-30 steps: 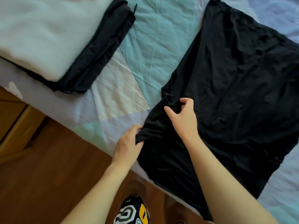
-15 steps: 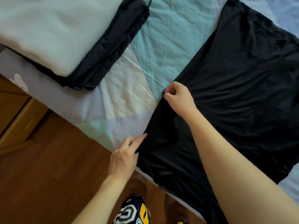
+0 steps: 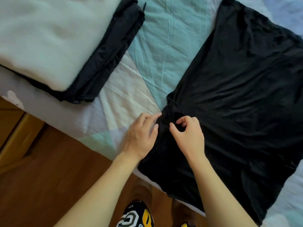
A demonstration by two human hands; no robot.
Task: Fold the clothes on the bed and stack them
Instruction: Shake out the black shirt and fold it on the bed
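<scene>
Pinching w/ both hands at one bunched spot on the black shirt's near-left edge: right hand (image 3: pixel 188 136) fingers curled, nipping a fold; left hand (image 3: pixel 141 136) fingertips touching the cloth just beside it, blurred, can't tell if closed on it.
Black shirt (image 3: pixel 237 95): flat on bed (image 3: pixel 164 38), lower part over bed edge. Looks thin, limp, light, prob. slippery; best held at hem or seam corners.
Stack (image 3: pixel 73 46): white over dark, top left, well apart.
</scene>
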